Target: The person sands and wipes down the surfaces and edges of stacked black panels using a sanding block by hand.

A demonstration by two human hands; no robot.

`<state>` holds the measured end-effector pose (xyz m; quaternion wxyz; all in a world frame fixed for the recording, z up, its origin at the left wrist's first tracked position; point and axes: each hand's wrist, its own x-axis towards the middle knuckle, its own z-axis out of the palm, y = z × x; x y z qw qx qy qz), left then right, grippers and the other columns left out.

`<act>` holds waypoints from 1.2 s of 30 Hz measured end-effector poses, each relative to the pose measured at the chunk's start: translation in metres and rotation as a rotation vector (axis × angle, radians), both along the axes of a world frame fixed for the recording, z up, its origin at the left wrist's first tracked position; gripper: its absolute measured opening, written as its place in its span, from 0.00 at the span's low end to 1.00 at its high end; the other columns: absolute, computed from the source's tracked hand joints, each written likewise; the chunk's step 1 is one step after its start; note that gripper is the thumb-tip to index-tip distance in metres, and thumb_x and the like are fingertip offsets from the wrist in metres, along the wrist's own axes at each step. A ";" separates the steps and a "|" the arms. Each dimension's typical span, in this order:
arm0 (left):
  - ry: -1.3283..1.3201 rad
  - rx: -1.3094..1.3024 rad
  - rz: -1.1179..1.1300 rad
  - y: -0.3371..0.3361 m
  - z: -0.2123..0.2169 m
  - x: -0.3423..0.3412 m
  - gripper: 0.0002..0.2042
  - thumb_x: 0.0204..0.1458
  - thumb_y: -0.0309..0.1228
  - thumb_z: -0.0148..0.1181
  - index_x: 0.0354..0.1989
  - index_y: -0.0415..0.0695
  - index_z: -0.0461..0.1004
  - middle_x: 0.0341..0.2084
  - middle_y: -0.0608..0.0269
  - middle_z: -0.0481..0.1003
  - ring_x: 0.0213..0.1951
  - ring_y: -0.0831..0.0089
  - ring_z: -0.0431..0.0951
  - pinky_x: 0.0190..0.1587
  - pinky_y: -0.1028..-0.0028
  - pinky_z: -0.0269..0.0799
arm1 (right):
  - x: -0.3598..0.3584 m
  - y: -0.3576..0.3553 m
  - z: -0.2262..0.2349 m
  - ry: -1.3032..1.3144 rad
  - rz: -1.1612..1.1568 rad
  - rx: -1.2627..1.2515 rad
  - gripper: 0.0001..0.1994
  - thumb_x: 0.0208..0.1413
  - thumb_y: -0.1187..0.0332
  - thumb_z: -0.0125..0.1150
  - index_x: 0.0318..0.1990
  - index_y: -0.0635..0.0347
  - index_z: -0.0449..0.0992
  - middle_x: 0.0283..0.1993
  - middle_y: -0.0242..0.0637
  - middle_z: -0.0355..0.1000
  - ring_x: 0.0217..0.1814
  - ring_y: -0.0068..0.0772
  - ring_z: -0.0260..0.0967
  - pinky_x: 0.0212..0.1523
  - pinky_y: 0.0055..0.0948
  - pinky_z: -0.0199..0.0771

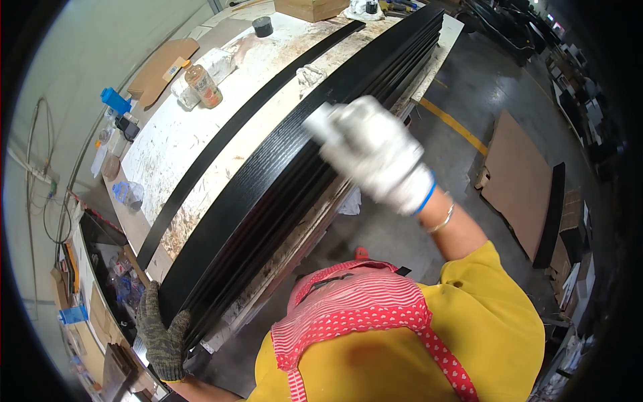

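A stack of long black boards [251, 177] lies slantwise along the near edge of the worktable, its top board showing a ribbed, glossy grain. At its lower-left end my left hand [162, 333], in a dark mottled knit glove, rests against the boards with thumb and fingers apart. Over the middle of the stack is my right hand [375, 151], in a white glove and blurred by motion. Its fingers are closed round a small whitish piece [323, 123] at the top board; whether that is a cloth or a pad cannot be made out.
Beyond the stack a narrow black strip [221, 139] lies on the stained white table [157, 157]. A bottle [203, 85], a black round container [262, 27], a crumpled white cloth [310, 77] and a cardboard box [311, 9] stand there. A brown panel [519, 181] is on the floor at right.
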<state>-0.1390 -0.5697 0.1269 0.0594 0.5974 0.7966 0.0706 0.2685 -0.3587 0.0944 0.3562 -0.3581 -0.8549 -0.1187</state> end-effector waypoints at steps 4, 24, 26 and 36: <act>-0.192 0.114 0.031 0.000 -0.010 -0.005 0.38 0.43 0.35 0.72 0.66 0.43 0.67 0.61 0.49 0.70 0.63 0.51 0.67 0.68 0.59 0.59 | -0.052 -0.047 0.002 0.177 0.335 -0.418 0.22 0.51 0.71 0.68 0.54 0.61 0.72 0.44 0.42 0.72 0.44 0.45 0.73 0.39 0.41 0.80; 0.120 0.156 -0.153 -0.044 -0.004 -0.064 0.44 0.42 0.44 0.75 0.70 0.44 0.63 0.65 0.47 0.66 0.68 0.52 0.63 0.70 0.59 0.57 | -0.069 -0.050 0.000 0.226 0.053 -0.241 0.12 0.55 0.71 0.63 0.47 0.61 0.76 0.37 0.46 0.71 0.35 0.47 0.73 0.34 0.39 0.77; -0.029 0.082 -0.066 -0.062 0.015 -0.081 0.43 0.43 0.41 0.75 0.70 0.44 0.63 0.67 0.47 0.64 0.69 0.52 0.61 0.70 0.60 0.56 | -0.093 -0.071 -0.002 0.209 0.089 -0.145 0.10 0.55 0.70 0.63 0.43 0.62 0.74 0.36 0.46 0.70 0.34 0.46 0.71 0.33 0.40 0.76; -0.376 -0.044 -0.034 -0.105 0.005 -0.167 0.39 0.43 0.33 0.76 0.67 0.42 0.66 0.64 0.51 0.69 0.66 0.58 0.67 0.68 0.63 0.61 | -0.154 -0.122 0.003 0.081 0.018 0.088 0.16 0.56 0.69 0.63 0.53 0.59 0.77 0.43 0.40 0.75 0.42 0.43 0.72 0.43 0.38 0.78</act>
